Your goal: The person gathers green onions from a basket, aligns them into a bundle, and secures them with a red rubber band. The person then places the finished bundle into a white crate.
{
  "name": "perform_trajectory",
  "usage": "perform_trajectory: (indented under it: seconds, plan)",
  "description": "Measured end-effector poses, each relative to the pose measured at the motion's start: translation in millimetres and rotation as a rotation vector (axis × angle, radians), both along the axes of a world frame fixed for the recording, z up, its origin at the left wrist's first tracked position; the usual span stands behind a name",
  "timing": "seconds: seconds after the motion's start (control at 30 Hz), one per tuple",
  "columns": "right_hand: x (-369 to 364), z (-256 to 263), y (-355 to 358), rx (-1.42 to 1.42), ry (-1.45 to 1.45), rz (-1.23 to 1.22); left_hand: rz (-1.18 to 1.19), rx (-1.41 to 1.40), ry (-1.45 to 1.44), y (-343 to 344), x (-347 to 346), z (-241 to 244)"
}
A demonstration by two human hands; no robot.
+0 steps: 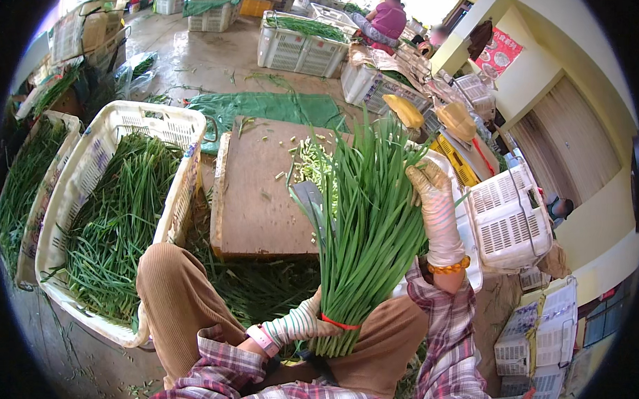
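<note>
Upright before me, leaning slightly right, stands a bundle of garlic chives (370,213) with a red band (340,323) around its stems near the cut ends. My left hand (305,320), in a striped glove, grips the stems at that band. My right hand (432,187), in a glove under a clear plastic one, touches the leaves' upper right side with bent fingers; whether they close on any leaves is unclear. Behind the bundle a knife blade (310,197), partly hidden, lies on a wooden board (267,201) beside chopped stem ends (313,160).
Left of my knee stands a white plastic crate (182,117) full of loose chives (125,222). Cut greens (264,286) lie below the board. A green sheet (274,109) covers floor beyond it. White crates (510,214) stand at right. A person (387,20) sits farther back.
</note>
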State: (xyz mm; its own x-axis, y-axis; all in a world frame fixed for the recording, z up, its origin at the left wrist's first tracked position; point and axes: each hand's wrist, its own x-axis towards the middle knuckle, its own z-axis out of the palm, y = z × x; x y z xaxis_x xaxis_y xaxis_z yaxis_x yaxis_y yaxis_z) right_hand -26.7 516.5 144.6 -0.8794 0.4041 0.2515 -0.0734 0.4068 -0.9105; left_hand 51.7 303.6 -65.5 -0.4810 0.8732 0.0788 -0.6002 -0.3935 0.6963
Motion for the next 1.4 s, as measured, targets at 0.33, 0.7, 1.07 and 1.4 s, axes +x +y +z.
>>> perform_trajectory:
  seconds: [0.33, 0.7, 1.07, 1.4]
  plan:
    - [-17, -36, -6, 0.086, 0.193, -0.047, -0.574, 0.191, -1.181, 19, -4, -59]
    - [-38, -30, 6, -0.076, 0.165, -0.040, -0.091, 0.129, 0.041, 0, 4, -26]
    - [-72, 6, 43, 0.273, -0.036, 0.075, -0.077, 0.162, -0.076, 11, 15, -45]
    - [-93, 0, 0, 0.452, -0.433, 0.210, -0.200, 0.051, -0.301, 23, 13, -62]
